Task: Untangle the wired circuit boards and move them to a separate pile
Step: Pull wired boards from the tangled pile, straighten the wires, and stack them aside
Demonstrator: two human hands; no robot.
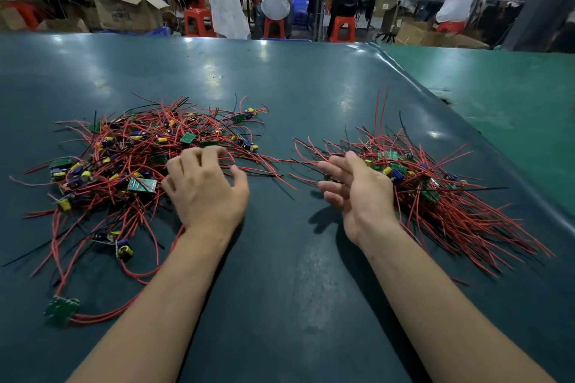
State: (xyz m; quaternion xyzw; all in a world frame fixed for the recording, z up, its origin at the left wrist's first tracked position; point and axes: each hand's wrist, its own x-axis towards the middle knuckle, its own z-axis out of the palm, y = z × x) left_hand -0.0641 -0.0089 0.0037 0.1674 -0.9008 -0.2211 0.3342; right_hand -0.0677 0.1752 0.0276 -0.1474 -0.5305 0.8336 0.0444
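Note:
A tangled heap of small green circuit boards with red and black wires lies on the left of the dark green table. A second, neater pile of wired boards lies to the right, its wires fanned toward me. My left hand hovers palm down at the right edge of the tangled heap, fingers loosely bent over the wires and holding nothing. At the left edge of the right pile is my right hand, fingers spread and relaxed, empty. One loose board with red wires lies near the front left.
The table mat's curled right edge borders a lighter green surface. Beyond the far edge, several people sit on red stools among cardboard boxes.

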